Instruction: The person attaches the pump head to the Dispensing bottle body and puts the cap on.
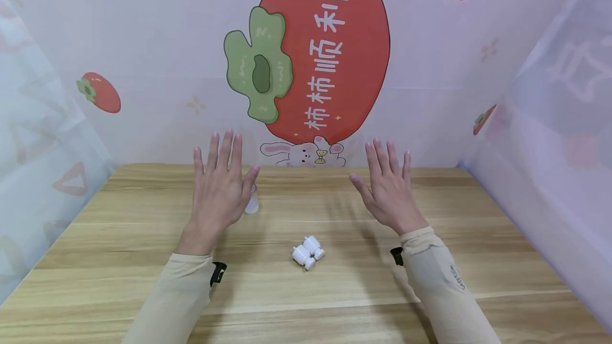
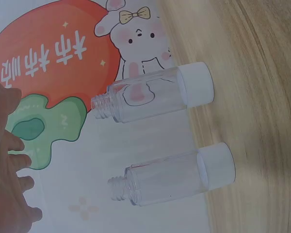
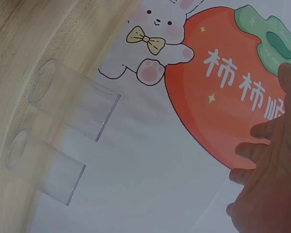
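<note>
My left hand (image 1: 215, 195) is raised over the left side of the table, fingers straight and holding nothing. Two clear bottles (image 2: 145, 94) with threaded necks and white bases stand near it in the left wrist view; in the head view the hand mostly hides them, leaving a white base (image 1: 251, 206) visible. On the other side, my right hand (image 1: 389, 195) is also raised with straight, spread fingers. Two clear open-ended cylinders (image 3: 77, 102) stand near it in the right wrist view. Between the hands lie two small white pump-like plastic pieces (image 1: 302, 255), side by side.
The wooden table (image 1: 306, 307) ends at a backdrop (image 1: 167, 94) printed with a large red persimmon and a rabbit. Pale cloth walls (image 1: 564, 121) close in the left and right sides.
</note>
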### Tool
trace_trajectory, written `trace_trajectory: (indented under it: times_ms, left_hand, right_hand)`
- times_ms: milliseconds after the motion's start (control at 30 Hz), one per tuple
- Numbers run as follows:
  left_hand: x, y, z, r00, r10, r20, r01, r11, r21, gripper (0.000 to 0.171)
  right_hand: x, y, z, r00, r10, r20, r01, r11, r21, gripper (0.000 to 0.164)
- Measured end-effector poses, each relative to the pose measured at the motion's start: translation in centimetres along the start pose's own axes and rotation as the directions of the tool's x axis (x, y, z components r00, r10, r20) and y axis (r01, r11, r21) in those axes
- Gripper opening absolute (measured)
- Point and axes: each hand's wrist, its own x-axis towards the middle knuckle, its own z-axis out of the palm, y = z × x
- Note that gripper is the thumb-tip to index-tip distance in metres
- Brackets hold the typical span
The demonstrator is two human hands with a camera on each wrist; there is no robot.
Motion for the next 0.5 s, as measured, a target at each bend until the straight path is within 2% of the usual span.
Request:
trace_trajectory:
  times_ms: [300, 500]
  left_hand:
    - [-0.03, 0.01, 0.09, 1.000, -0.020, -0.001, 0.020, 0.999, -0.042, 0.068]
    - [-0.08, 0.03, 0.11, 0.997, -0.003, -0.079, -0.003, 0.997, -0.076, 0.062]
  right_hand:
    - [-0.03, 0.01, -0.06, 1.000, 0.011, 0.012, -0.011, 1.000, 0.012, 0.072]
    - [-0.08, 0.01, -0.02, 0.999, -0.014, -0.029, 0.015, 1.000, 0.019, 0.065]
